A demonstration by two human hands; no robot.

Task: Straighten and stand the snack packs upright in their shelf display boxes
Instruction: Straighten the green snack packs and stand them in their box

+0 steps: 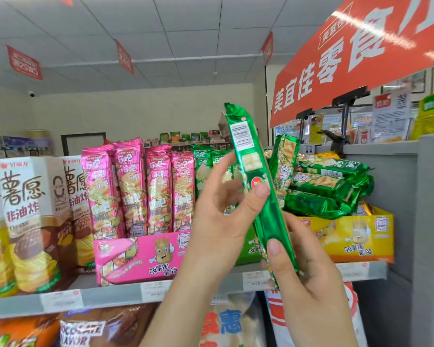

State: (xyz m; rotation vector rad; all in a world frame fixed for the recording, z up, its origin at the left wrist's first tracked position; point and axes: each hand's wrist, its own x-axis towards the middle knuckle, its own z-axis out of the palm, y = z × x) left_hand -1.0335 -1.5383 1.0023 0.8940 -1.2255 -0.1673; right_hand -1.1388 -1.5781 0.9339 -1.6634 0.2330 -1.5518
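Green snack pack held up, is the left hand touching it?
Touching. In the head view the left hand lays its thumb across the front of the green snack pack, with no gap; the right hand pinches the lower end.

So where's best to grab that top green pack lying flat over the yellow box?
Probably across its narrow middle, from the front and above: the top green pack lies sideways atop the pile in the yellow box, long side facing out, nothing covering it.

We note a red banner (356, 53) overhead, red pennants (24, 62) under the ceiling (186, 21), price labels (60, 300) along the shelf edge (110, 295).
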